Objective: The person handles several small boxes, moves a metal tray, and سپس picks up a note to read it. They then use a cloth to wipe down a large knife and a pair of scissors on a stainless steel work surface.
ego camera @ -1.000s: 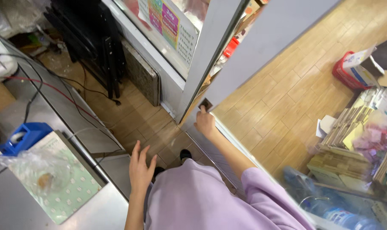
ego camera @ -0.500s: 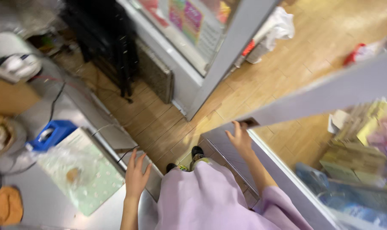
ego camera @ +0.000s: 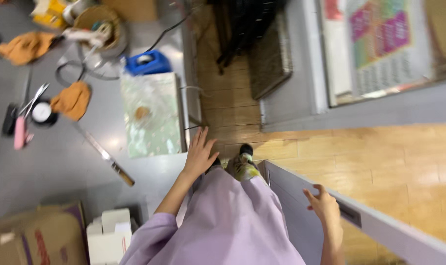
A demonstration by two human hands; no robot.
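Right hand (ego camera: 325, 207) fingers (ego camera: 319, 189) hooked over grey door (ego camera: 380, 229) top edge.

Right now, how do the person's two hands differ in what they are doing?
The left hand is spread open and flat by the edge of the grey counter, holding nothing; the right hand curls its fingers over the top edge of the grey door. The left reaches further forward than the right. Both are bare, coming from lilac sleeves.

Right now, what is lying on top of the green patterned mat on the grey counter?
On the green mat lies a clear plastic bag with a small brown lump inside. What the lump is stays too blurred to tell. The left hand hovers just beside the mat's corner.
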